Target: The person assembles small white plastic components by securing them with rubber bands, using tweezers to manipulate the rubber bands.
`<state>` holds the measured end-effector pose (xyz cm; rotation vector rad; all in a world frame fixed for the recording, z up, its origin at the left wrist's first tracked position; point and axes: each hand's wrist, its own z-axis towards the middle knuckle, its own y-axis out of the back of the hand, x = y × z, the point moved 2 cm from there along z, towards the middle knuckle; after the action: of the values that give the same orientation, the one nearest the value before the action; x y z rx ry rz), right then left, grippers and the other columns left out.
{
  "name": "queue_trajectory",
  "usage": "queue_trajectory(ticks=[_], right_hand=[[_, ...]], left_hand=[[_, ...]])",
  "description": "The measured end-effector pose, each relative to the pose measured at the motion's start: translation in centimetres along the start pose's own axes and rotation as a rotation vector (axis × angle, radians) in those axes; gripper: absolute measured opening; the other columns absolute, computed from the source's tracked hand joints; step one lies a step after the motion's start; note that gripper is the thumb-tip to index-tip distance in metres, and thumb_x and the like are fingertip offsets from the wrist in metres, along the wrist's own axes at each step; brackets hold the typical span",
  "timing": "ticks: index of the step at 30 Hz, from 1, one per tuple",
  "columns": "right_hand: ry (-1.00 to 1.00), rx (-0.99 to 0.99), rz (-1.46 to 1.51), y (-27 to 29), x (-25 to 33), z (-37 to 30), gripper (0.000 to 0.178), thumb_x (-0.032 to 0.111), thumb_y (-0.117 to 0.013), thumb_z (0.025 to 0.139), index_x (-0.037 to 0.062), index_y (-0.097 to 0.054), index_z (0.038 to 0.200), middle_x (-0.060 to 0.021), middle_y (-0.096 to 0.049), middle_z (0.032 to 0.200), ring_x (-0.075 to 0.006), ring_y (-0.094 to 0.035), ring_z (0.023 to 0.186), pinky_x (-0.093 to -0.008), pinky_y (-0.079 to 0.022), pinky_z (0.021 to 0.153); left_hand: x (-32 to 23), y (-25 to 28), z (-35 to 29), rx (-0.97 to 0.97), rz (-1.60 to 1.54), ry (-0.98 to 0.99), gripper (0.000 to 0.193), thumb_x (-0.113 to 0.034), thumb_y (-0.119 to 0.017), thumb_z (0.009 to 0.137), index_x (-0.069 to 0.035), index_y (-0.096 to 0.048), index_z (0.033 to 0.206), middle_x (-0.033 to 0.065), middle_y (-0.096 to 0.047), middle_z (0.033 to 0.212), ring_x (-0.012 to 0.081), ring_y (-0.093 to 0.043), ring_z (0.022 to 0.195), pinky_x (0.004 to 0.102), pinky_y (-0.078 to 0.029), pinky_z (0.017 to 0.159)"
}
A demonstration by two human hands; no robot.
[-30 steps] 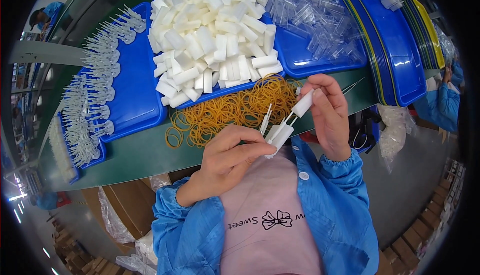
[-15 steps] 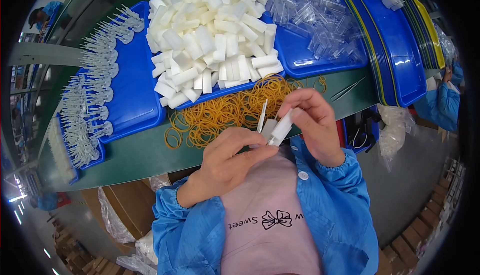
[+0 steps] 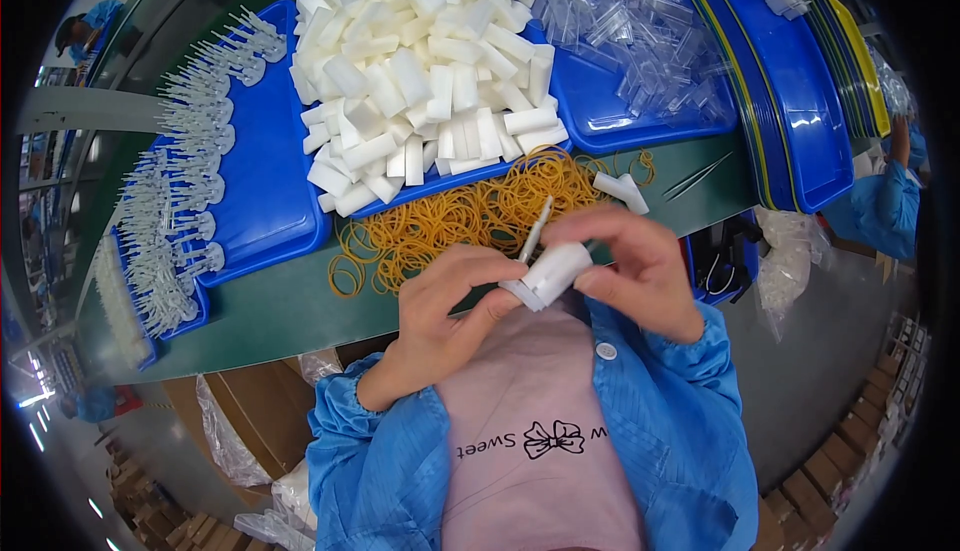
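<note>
**Pinching a white plastic piece above a crowded green bench**

Stretching across the view, the green table [image 3: 280,311] is carrying blue trays [image 3: 270,181] heaped with white caps [image 3: 420,71] and clear parts [image 3: 640,41], with yellow rubber bands [image 3: 450,221] spilling toward its near edge. The left hand [image 3: 450,311] and right hand [image 3: 640,271] are both pinching a white plastic piece [image 3: 555,271] just off that edge, over the person's lap. Its long axis is slanting from lower left to upper right, a thin stem [image 3: 535,231] pointing up and away. Little bare table is showing beside the bands.
</note>
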<state>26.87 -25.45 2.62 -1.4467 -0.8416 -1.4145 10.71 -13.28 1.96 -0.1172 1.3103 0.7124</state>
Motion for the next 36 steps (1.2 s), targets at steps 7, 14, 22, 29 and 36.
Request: queue_trajectory(ticks=[7,14,22,29,36], right_hand=[[0.074,-0.216,-1.207,4.4,-0.4,0.3,0.028,0.008,-0.068,0.069,0.0089,-0.061,0.096,-0.0073,-0.057,0.101,-0.0266,-0.053,0.093,-0.0369,-0.039,0.081],[0.254,-0.343,-1.216,4.9,-1.2,-0.2,0.023,0.007,-0.067,0.072,0.007,-0.06,0.094,-0.0074,-0.059,0.092,-0.0265,-0.054,0.088,-0.0359,-0.037,0.082],[-0.042,-0.192,-0.262,3.7,-0.4,-0.4,0.017,0.015,-0.053,0.091,0.0016,-0.059,0.099,-0.0034,-0.058,0.089,-0.0099,-0.054,0.083,-0.0239,-0.042,0.07],[-0.198,-0.203,0.036,1.9,-0.6,-0.1,0.017,0.016,-0.053,0.091,0.0,-0.057,0.096,-0.0032,-0.056,0.088,-0.0067,-0.052,0.082,-0.0215,-0.041,0.071],[-0.123,-0.065,-0.024,2.4,-1.5,0.4,0.01,0.011,-0.058,0.087,0.0015,-0.057,0.09,-0.0045,-0.057,0.088,-0.0107,-0.052,0.085,-0.0257,-0.04,0.078]], left_hand=[[0.6,0.7,-0.7,-0.073,-0.11,0.167,0.021,0.003,-0.063,0.078,-0.003,-0.066,0.097,0.0085,-0.058,0.094,0.0177,-0.056,0.084,0.0253,-0.045,0.073],[0.2,0.7,-0.8,-0.023,-0.144,0.166,0.02,0.005,-0.061,0.078,-0.004,-0.067,0.096,0.0083,-0.057,0.094,0.0168,-0.055,0.083,0.0247,-0.045,0.071],[-1.1,0.0,-0.4,0.093,-0.073,-0.028,0.03,0.007,-0.065,0.067,-0.006,-0.069,0.094,0.0061,-0.058,0.089,0.02,-0.056,0.079,0.0285,-0.044,0.064],[-1.5,-0.1,-0.1,0.143,0.034,-0.133,0.033,0.007,-0.063,0.062,-0.006,-0.069,0.092,0.0063,-0.058,0.087,0.0221,-0.055,0.077,0.0289,-0.044,0.063],[-1.9,0.0,0.0,0.15,0.268,-0.314,0.032,0.0,-0.065,0.059,-0.005,-0.07,0.09,0.0064,-0.057,0.086,0.0226,-0.055,0.075,0.0304,-0.046,0.061]])
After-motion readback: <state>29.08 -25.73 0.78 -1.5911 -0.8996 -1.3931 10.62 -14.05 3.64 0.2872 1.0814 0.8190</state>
